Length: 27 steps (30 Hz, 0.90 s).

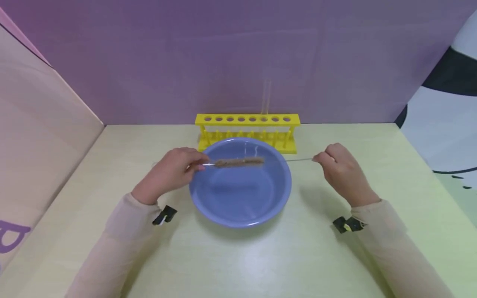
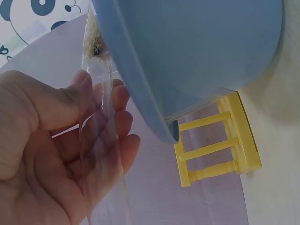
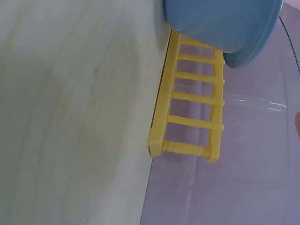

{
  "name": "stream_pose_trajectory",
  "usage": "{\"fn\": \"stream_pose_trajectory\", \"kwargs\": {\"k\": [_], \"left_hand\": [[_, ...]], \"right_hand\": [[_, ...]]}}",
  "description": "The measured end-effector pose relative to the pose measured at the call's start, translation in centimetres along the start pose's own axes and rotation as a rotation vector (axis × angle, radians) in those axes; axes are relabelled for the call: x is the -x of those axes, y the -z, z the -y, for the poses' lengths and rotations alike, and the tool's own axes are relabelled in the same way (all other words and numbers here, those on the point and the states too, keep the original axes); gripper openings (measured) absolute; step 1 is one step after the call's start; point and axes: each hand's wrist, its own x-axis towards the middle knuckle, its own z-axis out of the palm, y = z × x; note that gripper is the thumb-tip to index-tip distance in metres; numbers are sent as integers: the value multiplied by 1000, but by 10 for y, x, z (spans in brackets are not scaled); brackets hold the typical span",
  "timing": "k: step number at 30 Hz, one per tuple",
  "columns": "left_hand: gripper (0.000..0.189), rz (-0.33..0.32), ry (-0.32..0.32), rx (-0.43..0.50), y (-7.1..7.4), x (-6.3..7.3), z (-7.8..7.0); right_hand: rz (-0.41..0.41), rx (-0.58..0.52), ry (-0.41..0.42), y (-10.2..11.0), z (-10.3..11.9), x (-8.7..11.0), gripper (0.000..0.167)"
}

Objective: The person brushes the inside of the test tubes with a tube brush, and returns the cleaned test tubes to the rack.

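Note:
My left hand [image 1: 173, 169] holds a clear test tube [image 2: 101, 140] lying nearly level above the blue basin [image 1: 238, 221]. In the left wrist view the thumb and fingers lie round the tube. A test tube brush with brown bristles [image 1: 240, 162] is inside the tube. From it a thin twisted wire handle [image 1: 299, 159] runs right, over the basin's rim, to my right hand [image 1: 343, 171], which pinches its end. Only a sliver of a fingertip shows at the edge of the right wrist view, beside the wire [image 3: 289, 40].
Behind the basin stands a yellow test tube rack [image 1: 247, 120] with a row of holes and pegs. Another clear test tube [image 1: 266, 97] stands upright in it. A purple backdrop [image 1: 149, 74] rises at the back of the pale table [image 1: 238, 265].

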Motion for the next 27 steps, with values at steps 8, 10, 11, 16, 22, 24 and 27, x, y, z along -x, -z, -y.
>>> {"fn": "stream_pose_trajectory", "kwargs": {"k": [8,10,11,16,22,24,27], "left_hand": [[22,27,24,31,2,-2,3],[22,34,28,35,3,-2,3],[22,38,29,36,3,-2,3],[22,46,27,44,6,-2,3],[22,81,36,88,7,-3,4],[23,93,34,96,7,-2,5],[23,96,23,97,6,-2,6]], "right_hand": [[-85,11,5,-5,-7,5,13],[-91,25,17,-4,-9,6,6],[-99,30,24,-4,-10,7,4],[-165,31,26,-3,-12,8,11],[-237,13,37,-2,-13,9,14],[-246,8,46,-2,-14,10,18],[-236,-10,60,-2,-14,11,25]]}}
